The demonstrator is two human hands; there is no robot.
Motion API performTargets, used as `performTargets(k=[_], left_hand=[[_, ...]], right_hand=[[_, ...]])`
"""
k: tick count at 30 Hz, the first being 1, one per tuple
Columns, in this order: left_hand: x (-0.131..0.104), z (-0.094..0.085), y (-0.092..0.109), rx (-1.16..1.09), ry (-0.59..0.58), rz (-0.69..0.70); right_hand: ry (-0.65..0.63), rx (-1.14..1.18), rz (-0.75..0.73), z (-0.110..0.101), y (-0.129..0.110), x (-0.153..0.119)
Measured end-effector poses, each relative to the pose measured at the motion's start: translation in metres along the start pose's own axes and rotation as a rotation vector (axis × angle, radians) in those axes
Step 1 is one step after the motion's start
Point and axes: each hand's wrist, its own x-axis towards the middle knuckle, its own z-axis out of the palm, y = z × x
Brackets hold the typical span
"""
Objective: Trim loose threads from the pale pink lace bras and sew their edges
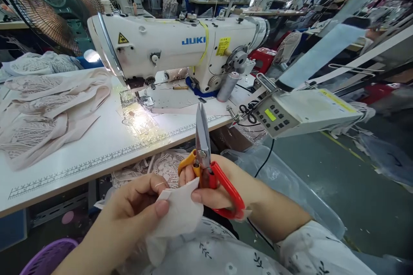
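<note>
My left hand [134, 208] pinches a white fabric piece [183, 212] between thumb and bent fingers, low in front of my lap. A short thread shows by its index finger. My right hand [217, 197] holds scissors [202, 135] with one red and one orange handle, the blades pointing up and looking nearly together. The right thumb also presses on the upper right corner of the fabric. Most of the right fingers are hidden behind the fabric and handles. Lace pieces [169, 165] lie under the table edge, just behind my hands.
A white sewing machine [167, 45] stands on the table [80, 154], its lamp lit. Beige lace garments [48, 111] lie at the left. A control box [306, 111] juts out at the right, above a clear plastic bin [290, 184]. A purple basket [48, 258] sits lower left.
</note>
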Motion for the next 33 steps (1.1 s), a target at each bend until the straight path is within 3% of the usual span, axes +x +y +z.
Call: performTargets(k=[3,7,11,15,23,29,33], left_hand=[[-0.002,-0.005,-0.002,0.266,0.065,0.149],[0.005,-0.016,-0.028,0.466,0.240,0.252],[0.013,-0.021,-0.057,0.286,0.318,0.174],[0.019,-0.024,-0.069,0.153,0.338,0.035],[0.027,-0.029,-0.070,-0.015,0.325,-0.092],[0.035,-0.034,-0.071,-0.141,0.285,-0.170],[0.040,-0.035,-0.070,-0.114,0.287,-0.197]], right_hand=[[0.152,-0.131,-0.014,0.004,0.004,0.000],[0.313,-0.127,0.007,0.010,0.038,0.006],[0.372,0.026,0.045,0.012,0.072,0.013],[0.387,0.125,0.129,0.010,0.085,0.021],[0.359,0.169,0.219,0.002,0.089,0.028],[0.381,0.194,0.195,0.001,0.098,0.029],[0.388,0.167,0.205,-0.001,0.099,0.032]])
